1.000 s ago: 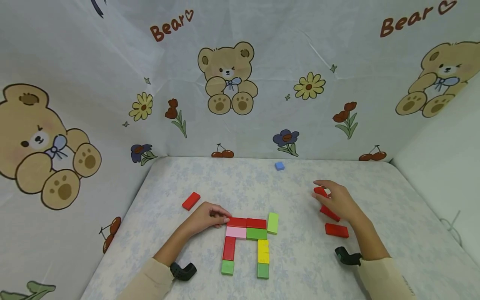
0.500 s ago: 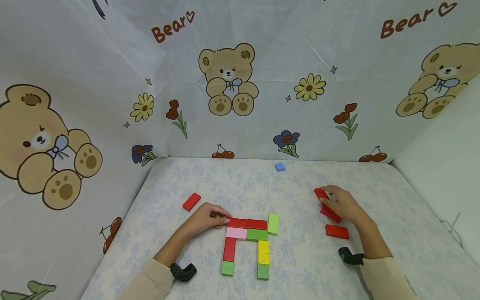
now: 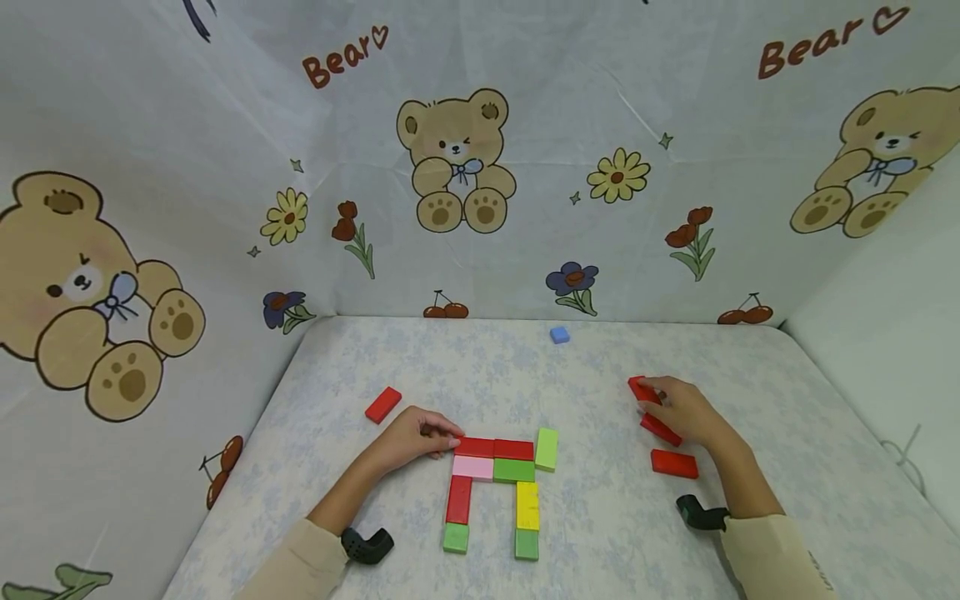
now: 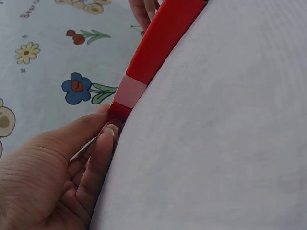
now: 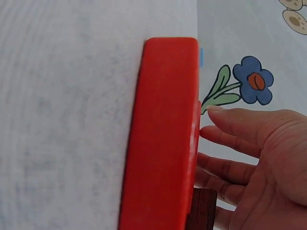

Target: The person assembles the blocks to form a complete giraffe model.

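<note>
In the head view, my left hand (image 3: 408,437) pinches the left end of a red block (image 3: 476,447), which lies beside a second red block (image 3: 513,450). Below them are a pink block (image 3: 473,467) and a green one (image 3: 514,471). A red (image 3: 459,499) and a yellow block (image 3: 528,506) run down from these, each ending in a green block. My right hand (image 3: 681,408) has thumb and fingers on opposite sides of another red block (image 3: 635,385), partly hidden. The left wrist view shows the fingertips of my left hand (image 4: 109,125) at the red end.
A light green block (image 3: 547,450) stands off the arrangement's upper right. Other red blocks lie at the left (image 3: 383,405), just below my right hand (image 3: 661,430) and nearer its wrist (image 3: 674,463). A blue block (image 3: 559,334) is near the back edge. A patterned cloth hangs behind.
My right hand has closed from hovering around the far red block to gripping it, its fingers now nearer together. The left hand has stayed at the red block's end.
</note>
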Action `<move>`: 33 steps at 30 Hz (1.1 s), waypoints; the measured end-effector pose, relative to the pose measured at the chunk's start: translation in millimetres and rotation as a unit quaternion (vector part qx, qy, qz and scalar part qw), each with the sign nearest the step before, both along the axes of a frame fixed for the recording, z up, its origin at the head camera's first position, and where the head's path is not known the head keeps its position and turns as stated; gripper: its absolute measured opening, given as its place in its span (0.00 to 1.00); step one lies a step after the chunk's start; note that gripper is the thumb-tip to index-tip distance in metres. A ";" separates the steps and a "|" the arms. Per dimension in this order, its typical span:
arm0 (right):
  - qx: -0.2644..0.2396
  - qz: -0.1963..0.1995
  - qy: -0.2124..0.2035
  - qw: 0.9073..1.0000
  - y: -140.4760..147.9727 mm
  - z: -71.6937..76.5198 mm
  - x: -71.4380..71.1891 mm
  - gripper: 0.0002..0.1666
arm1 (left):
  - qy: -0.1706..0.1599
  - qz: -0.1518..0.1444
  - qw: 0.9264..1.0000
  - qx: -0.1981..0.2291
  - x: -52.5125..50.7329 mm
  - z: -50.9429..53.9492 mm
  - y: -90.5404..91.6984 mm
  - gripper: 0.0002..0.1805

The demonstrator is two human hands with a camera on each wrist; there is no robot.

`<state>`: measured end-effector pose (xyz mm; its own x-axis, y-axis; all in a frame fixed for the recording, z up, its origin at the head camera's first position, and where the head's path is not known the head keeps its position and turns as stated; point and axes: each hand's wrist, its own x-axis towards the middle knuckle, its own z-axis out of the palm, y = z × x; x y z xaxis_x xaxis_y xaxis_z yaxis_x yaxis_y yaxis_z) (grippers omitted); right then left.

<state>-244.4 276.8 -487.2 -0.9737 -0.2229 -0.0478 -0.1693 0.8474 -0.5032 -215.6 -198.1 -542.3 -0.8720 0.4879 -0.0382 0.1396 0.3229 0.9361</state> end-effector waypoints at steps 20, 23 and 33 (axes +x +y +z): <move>0.010 0.020 -0.005 1.000 -10.6 -3.0 -4.1 0.37 | 0.001 0.001 1.000 0.003 -0.7 -2.6 -0.9 0.08; 0.018 0.023 -0.003 1.000 -10.9 -3.9 -4.5 0.38 | 0.002 0.001 1.000 0.002 -0.8 -3.1 -0.7 0.08; 0.024 0.022 -0.002 0.999 -14.6 -3.9 -2.9 0.37 | 0.002 0.003 1.000 -0.004 -0.6 -2.7 -0.7 0.08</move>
<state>-247.3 262.2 -491.1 -0.9628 -0.2628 -0.0635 -0.2048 0.8622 -0.4634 -216.2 -198.9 -545.0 -0.8755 0.4817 -0.0389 0.1409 0.3314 0.9329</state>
